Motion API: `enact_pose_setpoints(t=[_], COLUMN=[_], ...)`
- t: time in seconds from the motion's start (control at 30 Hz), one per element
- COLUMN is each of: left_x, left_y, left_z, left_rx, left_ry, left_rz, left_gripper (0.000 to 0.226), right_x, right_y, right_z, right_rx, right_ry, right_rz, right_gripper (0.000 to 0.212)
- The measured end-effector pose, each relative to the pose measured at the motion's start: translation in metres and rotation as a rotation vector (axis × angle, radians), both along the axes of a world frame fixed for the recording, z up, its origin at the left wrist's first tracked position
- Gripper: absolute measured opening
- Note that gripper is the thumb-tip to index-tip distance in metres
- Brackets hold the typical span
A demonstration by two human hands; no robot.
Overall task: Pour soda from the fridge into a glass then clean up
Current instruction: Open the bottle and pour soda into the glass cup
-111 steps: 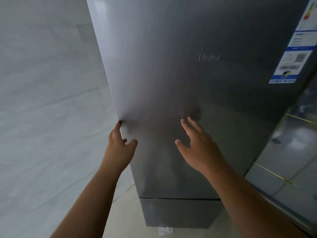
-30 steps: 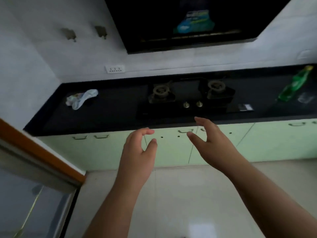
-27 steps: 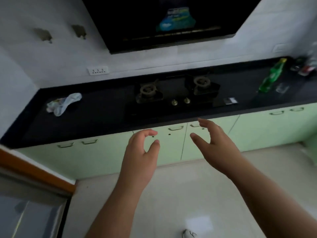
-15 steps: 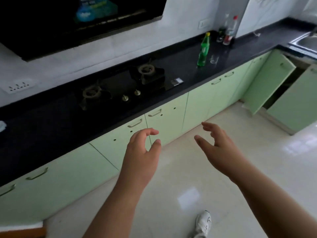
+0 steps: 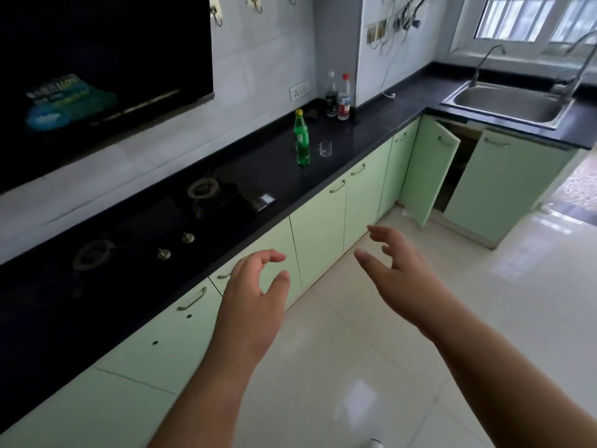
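Observation:
A green soda bottle (image 5: 301, 140) with a yellow cap stands upright on the black countertop (image 5: 365, 130), far ahead of me. A small clear glass (image 5: 325, 149) stands just to its right. My left hand (image 5: 255, 295) and my right hand (image 5: 397, 270) hover over the floor in front of the cabinets, well short of the bottle. Both hands have loosely curled fingers and hold nothing. The fridge is out of view.
A gas hob (image 5: 155, 231) lies in the countertop at the left under a dark range hood (image 5: 97, 76). Two bottles (image 5: 339, 97) stand in the corner. A steel sink (image 5: 507, 103) is at the right, with an open green cabinet door (image 5: 429, 169) below it. Glossy tile floor (image 5: 387, 350) stretches ahead.
The view has swung from the fridge door to the kitchen counter and on to the right; bottle and glass now sit nearer the centre. Both hands stay raised and hold nothing.

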State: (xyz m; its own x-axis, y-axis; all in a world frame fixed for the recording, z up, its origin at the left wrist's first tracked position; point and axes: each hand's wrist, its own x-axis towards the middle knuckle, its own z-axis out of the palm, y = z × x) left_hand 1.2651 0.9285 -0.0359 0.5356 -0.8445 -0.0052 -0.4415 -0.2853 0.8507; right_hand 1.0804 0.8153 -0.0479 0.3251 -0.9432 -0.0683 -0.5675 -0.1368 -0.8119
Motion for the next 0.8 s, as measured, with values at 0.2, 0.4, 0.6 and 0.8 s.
enact_pose_setpoints(t=[0.2,0.4,0.6,0.8], left_x=[-0.033,-0.057,-0.054,-0.029], left_y=[-0.051,-0.106,-0.165,-0.234], left_z=[0.0,-0.002,-0.016,-0.028], left_rx=[-0.029,-0.006,0.014,0.019], left_ry=[-0.003,0.056,0.064,0.09], left_rz=[-0.019,-0.078,-0.138,-0.193], left_gripper=[0.021,0.021,0.02,0.02], right_x=[-0.035,-0.067,-0.072,-0.047], right_y=[-0.043,-0.084,-0.125,-0.185], right_z=[0.002,0.0,-0.013,-0.016], right_rx=[-0.009,0.002,0.036,0.04], right_ry=[0.01,0.036,0.087,0.113], right_rz=[-0.028,-0.115,-0.176,-0.208], right_gripper=[0.058,0.054,0.052,0.051])
